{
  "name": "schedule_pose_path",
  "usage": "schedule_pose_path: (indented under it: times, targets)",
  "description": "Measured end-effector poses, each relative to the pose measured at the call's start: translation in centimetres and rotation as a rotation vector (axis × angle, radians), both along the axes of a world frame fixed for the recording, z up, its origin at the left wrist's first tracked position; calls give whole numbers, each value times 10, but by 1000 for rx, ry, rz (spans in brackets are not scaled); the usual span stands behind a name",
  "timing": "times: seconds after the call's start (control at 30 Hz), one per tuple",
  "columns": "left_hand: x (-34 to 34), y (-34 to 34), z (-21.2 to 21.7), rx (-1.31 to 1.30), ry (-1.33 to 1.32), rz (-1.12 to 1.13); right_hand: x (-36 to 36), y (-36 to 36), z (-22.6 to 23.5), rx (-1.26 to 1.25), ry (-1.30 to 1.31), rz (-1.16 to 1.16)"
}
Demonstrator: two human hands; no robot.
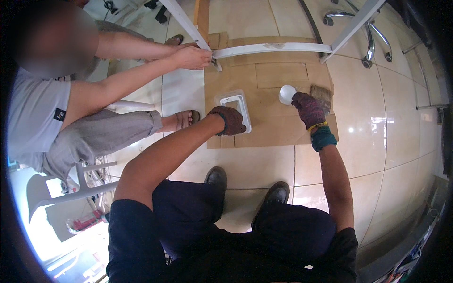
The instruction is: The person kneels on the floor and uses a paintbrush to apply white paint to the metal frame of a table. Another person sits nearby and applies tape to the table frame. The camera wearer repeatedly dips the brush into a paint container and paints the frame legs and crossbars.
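Observation:
My left hand, in a dark knitted glove, is closed at the near edge of a clear plastic tub with a white rim. Its fingertips are partly hidden, but they seem to grip the tub's side. Over the cardboard, my right hand wears a dark reddish glove with a yellow edge and a green cuff. Its fingers pinch the edge of a small white round cup. Right beside that hand is a brown, bristly block like a wide brush head; any handle is hidden.
A white metal frame stands across the cardboard's far part. To the left sits another person, whose hands touch the frame's corner joint. A wheeled chair base is at the far right, and a white stool at the left.

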State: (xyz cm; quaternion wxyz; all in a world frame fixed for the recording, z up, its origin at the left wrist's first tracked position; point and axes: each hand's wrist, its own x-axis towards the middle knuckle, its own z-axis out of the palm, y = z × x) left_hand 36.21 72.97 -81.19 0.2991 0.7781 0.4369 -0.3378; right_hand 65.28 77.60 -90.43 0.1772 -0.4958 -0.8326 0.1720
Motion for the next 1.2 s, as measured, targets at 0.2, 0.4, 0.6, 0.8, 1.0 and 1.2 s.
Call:
schedule_pose_path:
  times: [0.2, 0.4, 0.6, 0.8, 1.0, 1.2]
  targets:
    - [-2, 0, -2, -16, 3, -6, -4, -3, 5, 17, 54, 14]
    - [2, -1, 0, -61, 51, 45, -3, -2, 1, 42, 62, 73]
    - [6, -3, 10, -37, 53, 59, -4, -5, 3, 42, 68, 34]
    - [7, -9, 6, -24, 42, 48, -8, -9, 12, -21, 59, 8]
    - [7, -8, 3, -15, 30, 31, -1, -9, -3, 58, 118, 34]
    - [8, -6, 3, -75, 82, 72, 3, -15, 2, 0, 37, 48]
